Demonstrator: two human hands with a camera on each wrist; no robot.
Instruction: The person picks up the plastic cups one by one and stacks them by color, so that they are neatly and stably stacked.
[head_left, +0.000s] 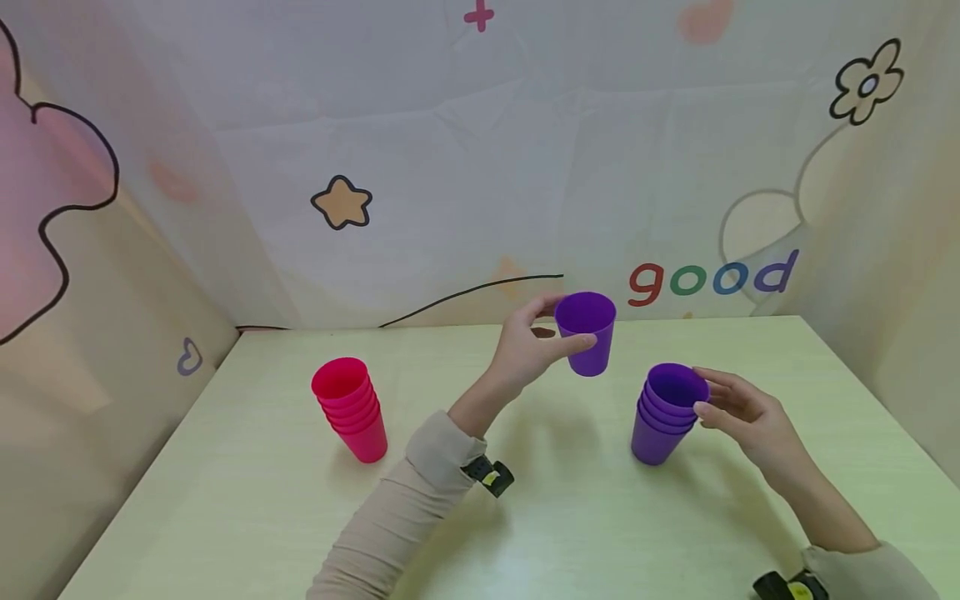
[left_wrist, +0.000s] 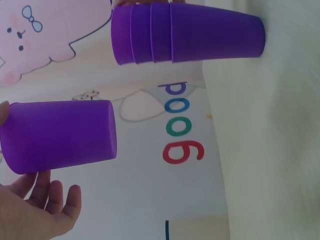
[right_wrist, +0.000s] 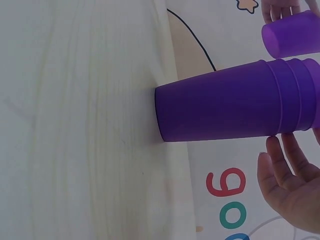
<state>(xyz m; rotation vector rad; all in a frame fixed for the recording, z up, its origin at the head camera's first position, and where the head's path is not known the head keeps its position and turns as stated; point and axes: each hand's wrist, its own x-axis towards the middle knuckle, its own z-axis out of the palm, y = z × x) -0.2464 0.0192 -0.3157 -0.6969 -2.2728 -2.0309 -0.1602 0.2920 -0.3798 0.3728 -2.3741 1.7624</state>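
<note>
Between the thumb and fingers of my left hand [head_left: 522, 346] is a single purple cup [head_left: 591, 354], held upright above the table with its mouth upward. To its right, a stack of nested purple cups [head_left: 656, 437] stands on the table. My right hand [head_left: 757, 425] grips that stack near the rim from the right side, thumb in front and fingers behind. In the left wrist view the lone cup [left_wrist: 60, 135] is apart from the stack [left_wrist: 215, 32]. The right wrist view shows the stack's base [right_wrist: 175, 114] on the tabletop.
A stack of nested red cups [head_left: 367, 437] stands on the left part of the pale table [head_left: 225, 517]. A printed cloth backdrop [head_left: 450, 183] rises behind the table's back edge and along both sides.
</note>
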